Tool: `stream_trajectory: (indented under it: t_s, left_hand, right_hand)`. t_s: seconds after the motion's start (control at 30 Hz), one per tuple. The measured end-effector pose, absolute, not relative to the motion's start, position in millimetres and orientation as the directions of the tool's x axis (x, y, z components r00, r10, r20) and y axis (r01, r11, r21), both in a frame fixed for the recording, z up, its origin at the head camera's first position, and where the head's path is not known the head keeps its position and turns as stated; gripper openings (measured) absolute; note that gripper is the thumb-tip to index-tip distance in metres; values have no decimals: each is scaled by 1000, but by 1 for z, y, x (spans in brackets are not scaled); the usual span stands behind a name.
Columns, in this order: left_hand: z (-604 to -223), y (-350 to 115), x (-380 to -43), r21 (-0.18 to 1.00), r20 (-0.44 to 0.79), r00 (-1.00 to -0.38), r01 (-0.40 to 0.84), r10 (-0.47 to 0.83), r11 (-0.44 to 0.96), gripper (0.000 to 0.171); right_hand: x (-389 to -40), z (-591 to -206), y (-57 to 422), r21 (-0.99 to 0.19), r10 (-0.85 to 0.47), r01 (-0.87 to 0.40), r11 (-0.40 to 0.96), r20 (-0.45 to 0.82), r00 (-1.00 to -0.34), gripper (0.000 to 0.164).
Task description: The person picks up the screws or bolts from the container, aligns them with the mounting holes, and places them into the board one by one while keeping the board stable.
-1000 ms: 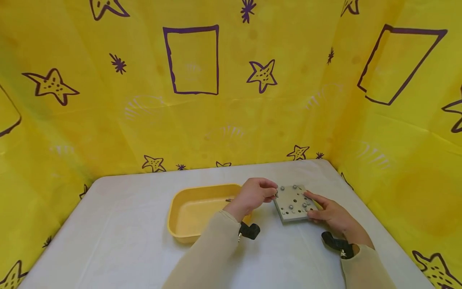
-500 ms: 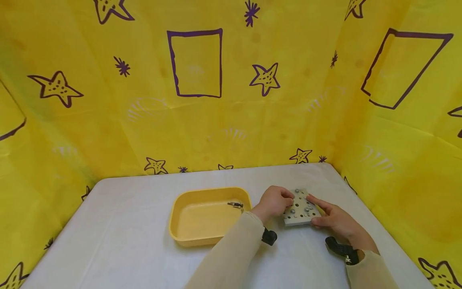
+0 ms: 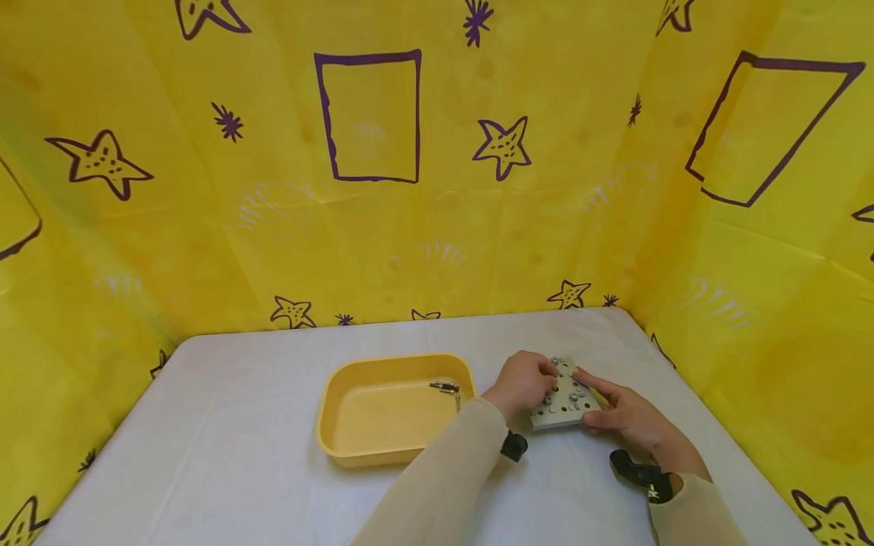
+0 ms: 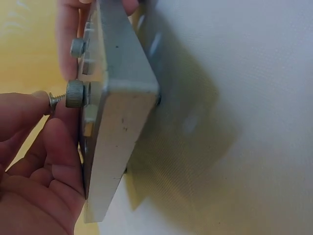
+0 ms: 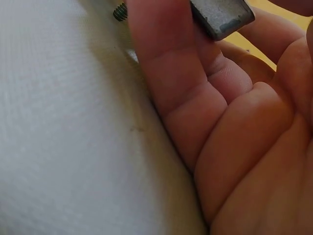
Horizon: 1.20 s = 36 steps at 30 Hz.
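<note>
A grey metal plate (image 3: 561, 415) with several holes lies at the right of the table, tilted up from the cloth in the left wrist view. My right hand (image 3: 631, 417) grips its right edge, thumb near me and fingers on the far side. Knurled-head bolts (image 4: 75, 93) stand in the plate's face, and a threaded end (image 5: 120, 12) pokes out beneath. Over the plate's left part, my left hand (image 3: 524, 381) pinches a small screw (image 4: 55, 101) between thumb and finger, its threaded shaft pointing at a bolt head. In the head view, the fingers hide that screw.
Left of the plate stands a yellow tray (image 3: 328, 425), with several screws (image 3: 445, 387) at its right end. White cloth (image 3: 239, 455) covers the table. Yellow printed curtains (image 3: 369, 250) close off the back and sides.
My left hand has moved right, from the plate's left edge to over its face, uncovering the screws in the tray. The right hand keeps its grip; the plate has shifted slightly.
</note>
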State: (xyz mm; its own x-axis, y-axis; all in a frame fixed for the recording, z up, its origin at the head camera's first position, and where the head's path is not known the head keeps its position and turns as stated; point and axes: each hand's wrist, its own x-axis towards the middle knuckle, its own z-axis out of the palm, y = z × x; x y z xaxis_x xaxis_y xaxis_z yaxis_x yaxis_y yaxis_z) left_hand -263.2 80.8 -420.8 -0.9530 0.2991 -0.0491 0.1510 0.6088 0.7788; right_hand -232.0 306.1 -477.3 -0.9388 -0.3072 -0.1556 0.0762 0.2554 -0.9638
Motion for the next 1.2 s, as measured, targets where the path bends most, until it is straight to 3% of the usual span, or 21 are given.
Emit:
stream_trajectory:
  t_s: [0.23, 0.8, 1.07, 1.2]
  left_hand:
    - [-424, 82, -263, 733, 8, -940, 238, 342, 637, 9]
    - [-425, 79, -260, 754, -2, -940, 222, 340, 618, 16]
    - [-419, 69, -235, 842, 62, -970, 176, 233, 510, 26]
    - [-407, 44, -212, 915, 44, -963, 145, 264, 377, 30]
  right_hand:
    - [-231, -477, 306, -970, -317, 89, 226, -159, -935, 84]
    - [-230, -474, 305, -965, -293, 107, 239, -177, -939, 83]
    - [-231, -472, 304, -972, -299, 113, 205, -172, -939, 83]
    - [-230, -472, 304, -970, -296, 117, 212, -178, -938, 83]
